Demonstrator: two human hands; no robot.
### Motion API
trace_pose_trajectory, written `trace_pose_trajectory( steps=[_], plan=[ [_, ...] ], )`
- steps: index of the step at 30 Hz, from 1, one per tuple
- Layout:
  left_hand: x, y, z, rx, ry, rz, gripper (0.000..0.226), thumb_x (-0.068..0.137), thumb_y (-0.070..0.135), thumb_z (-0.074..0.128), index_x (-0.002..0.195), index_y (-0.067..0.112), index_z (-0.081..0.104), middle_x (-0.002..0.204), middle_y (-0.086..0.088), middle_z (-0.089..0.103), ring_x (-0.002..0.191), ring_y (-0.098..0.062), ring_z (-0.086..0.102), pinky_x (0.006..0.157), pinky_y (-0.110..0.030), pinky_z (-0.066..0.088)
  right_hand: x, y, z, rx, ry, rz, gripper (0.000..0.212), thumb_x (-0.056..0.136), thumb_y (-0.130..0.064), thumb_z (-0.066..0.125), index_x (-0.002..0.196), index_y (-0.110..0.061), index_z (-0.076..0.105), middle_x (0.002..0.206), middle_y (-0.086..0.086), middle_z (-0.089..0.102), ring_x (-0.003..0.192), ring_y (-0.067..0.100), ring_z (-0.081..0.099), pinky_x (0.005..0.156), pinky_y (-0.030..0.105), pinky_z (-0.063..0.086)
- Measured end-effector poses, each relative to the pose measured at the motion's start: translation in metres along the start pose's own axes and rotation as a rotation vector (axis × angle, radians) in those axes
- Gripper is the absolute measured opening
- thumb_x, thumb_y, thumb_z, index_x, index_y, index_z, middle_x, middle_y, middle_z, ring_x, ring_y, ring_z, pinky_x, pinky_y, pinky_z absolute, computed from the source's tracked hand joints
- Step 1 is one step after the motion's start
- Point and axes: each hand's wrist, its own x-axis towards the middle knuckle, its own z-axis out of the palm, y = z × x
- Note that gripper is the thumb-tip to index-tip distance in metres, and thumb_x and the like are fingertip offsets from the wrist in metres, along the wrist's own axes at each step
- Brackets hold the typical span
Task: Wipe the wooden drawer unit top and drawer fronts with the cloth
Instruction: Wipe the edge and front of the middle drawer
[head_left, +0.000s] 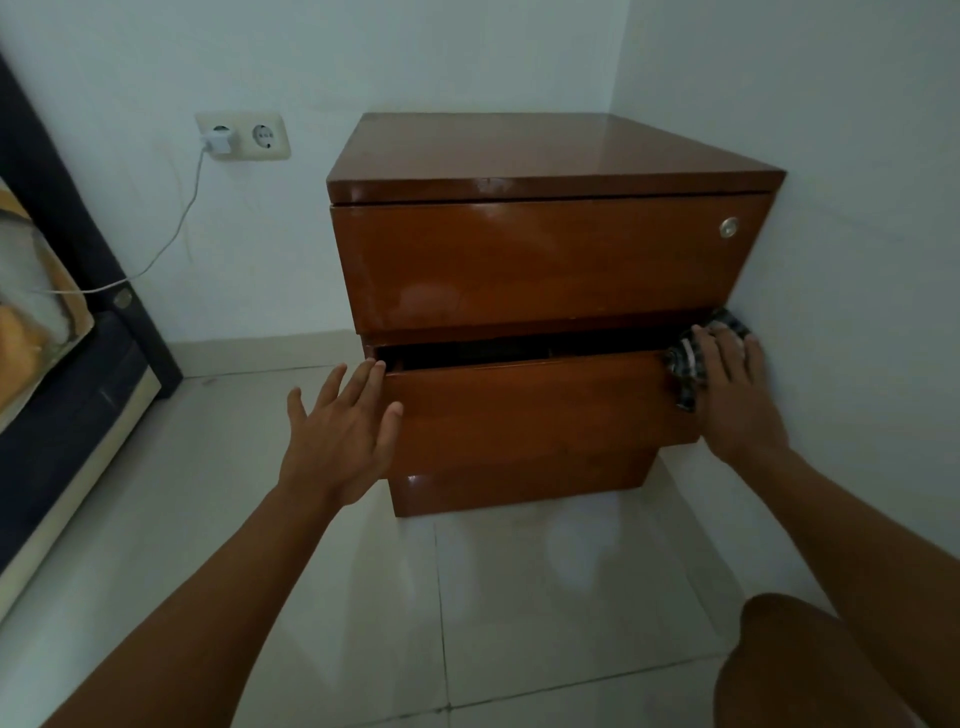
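The wooden drawer unit (550, 150) stands in the room's corner, its right side against the wall. Its upper drawer front (545, 260) is closed and carries a small round lock. The lower drawer (530, 410) is pulled out a little, leaving a dark gap above its front. My right hand (732, 395) presses a dark checked cloth (685, 364) against the lower drawer's upper right corner, beside the wall. My left hand (337, 431) is spread flat, fingers apart, with its fingertips and thumb at the left edge of the lower drawer front.
A wall socket (244, 136) with a white charger and trailing cable sits left of the unit. A dark bed frame (67, 415) runs along the left edge. Pale floor tiles (363, 597) lie in front. My knee (810, 670) shows at the lower right.
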Motion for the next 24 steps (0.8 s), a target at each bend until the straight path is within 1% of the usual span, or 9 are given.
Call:
trace_pose_trajectory(
  steps=[2, 4, 7, 9, 10, 13, 17, 20, 24],
  plan=[
    [0.001, -0.002, -0.001, -0.003, 0.000, 0.003, 0.074, 0.097, 0.059, 0.009, 0.158, 0.020, 0.024, 0.163, -0.001, 0.029, 0.152, -0.028, 0.021, 0.114, -0.069, 0.017, 0.002, 0.003, -0.002, 0.056, -0.018, 0.060, 0.067, 0.096, -0.004, 0.045, 0.157, -0.012, 0.019, 0.160, 0.020, 0.027, 0.149, 0.043, 0.017, 0.123, 0.057, 0.015],
    [0.002, -0.003, -0.002, -0.018, -0.003, 0.001, 0.074, 0.097, 0.060, 0.007, 0.158, 0.021, 0.023, 0.163, 0.000, 0.029, 0.152, -0.027, 0.019, 0.115, -0.068, 0.015, 0.002, 0.000, 0.000, 0.175, 0.016, 0.177, 0.070, 0.092, 0.002, 0.050, 0.156, -0.015, 0.028, 0.159, 0.017, 0.032, 0.148, 0.044, 0.019, 0.122, 0.054, 0.019],
    [0.000, -0.004, -0.002, -0.053, 0.006, -0.005, 0.073, 0.097, 0.060, 0.006, 0.159, 0.024, 0.022, 0.164, 0.001, 0.027, 0.153, -0.026, 0.018, 0.116, -0.068, 0.013, -0.002, -0.022, 0.001, 0.363, 0.204, 0.343, 0.069, 0.082, 0.009, 0.050, 0.148, -0.008, 0.044, 0.153, 0.019, 0.043, 0.142, 0.041, 0.035, 0.118, 0.054, 0.028],
    [-0.002, -0.003, 0.000, -0.076, 0.015, -0.010, 0.072, 0.098, 0.060, 0.006, 0.159, 0.024, 0.021, 0.165, 0.002, 0.025, 0.153, -0.026, 0.017, 0.117, -0.066, 0.012, -0.007, -0.053, -0.001, 0.532, 0.342, 0.504, 0.071, 0.079, 0.009, 0.046, 0.148, -0.006, 0.043, 0.153, 0.019, 0.042, 0.144, 0.035, 0.037, 0.118, 0.051, 0.030],
    [-0.002, -0.003, 0.001, -0.079, 0.022, -0.011, 0.072, 0.098, 0.060, 0.006, 0.159, 0.024, 0.021, 0.165, 0.002, 0.025, 0.153, -0.026, 0.017, 0.118, -0.066, 0.011, -0.009, -0.073, -0.005, 0.584, 0.403, 0.518, 0.072, 0.080, 0.011, 0.044, 0.149, -0.006, 0.041, 0.155, 0.017, 0.041, 0.146, 0.031, 0.035, 0.119, 0.050, 0.030],
    [0.001, -0.007, 0.006, -0.051, 0.056, 0.010, 0.073, 0.099, 0.060, 0.004, 0.158, 0.023, 0.025, 0.163, 0.001, 0.030, 0.153, -0.026, 0.016, 0.118, -0.066, 0.007, -0.002, -0.149, -0.018, 0.630, 0.492, 0.295, 0.070, 0.083, 0.016, 0.042, 0.148, -0.008, 0.042, 0.158, 0.011, 0.037, 0.149, 0.029, 0.029, 0.122, 0.048, 0.025],
    [0.001, -0.012, 0.014, -0.004, 0.141, 0.054, 0.075, 0.099, 0.062, 0.001, 0.158, 0.024, 0.027, 0.162, 0.003, 0.031, 0.155, -0.024, 0.007, 0.119, -0.064, -0.005, 0.006, -0.252, -0.021, 0.622, 0.380, 0.047, 0.062, 0.094, 0.001, 0.048, 0.151, -0.020, 0.039, 0.161, 0.007, 0.032, 0.152, 0.029, 0.018, 0.125, 0.041, 0.013],
    [0.000, -0.010, 0.019, 0.013, 0.180, 0.045, 0.078, 0.097, 0.065, -0.003, 0.158, 0.025, 0.025, 0.163, 0.004, 0.028, 0.155, -0.022, 0.003, 0.117, -0.064, -0.009, -0.010, -0.293, 0.005, 0.481, 0.285, -0.136, 0.060, 0.100, -0.016, 0.048, 0.156, -0.029, 0.029, 0.165, 0.005, 0.022, 0.154, 0.030, 0.011, 0.123, 0.054, 0.017],
    [-0.002, -0.002, 0.026, 0.040, 0.237, 0.006, 0.084, 0.093, 0.070, -0.005, 0.158, 0.025, 0.024, 0.164, 0.003, 0.028, 0.155, -0.025, 0.004, 0.116, -0.068, -0.007, -0.015, -0.303, 0.025, 0.300, 0.222, -0.150, 0.064, 0.100, -0.035, 0.042, 0.158, -0.037, 0.014, 0.168, 0.000, 0.008, 0.155, 0.030, 0.000, 0.121, 0.061, 0.009]
  ],
)
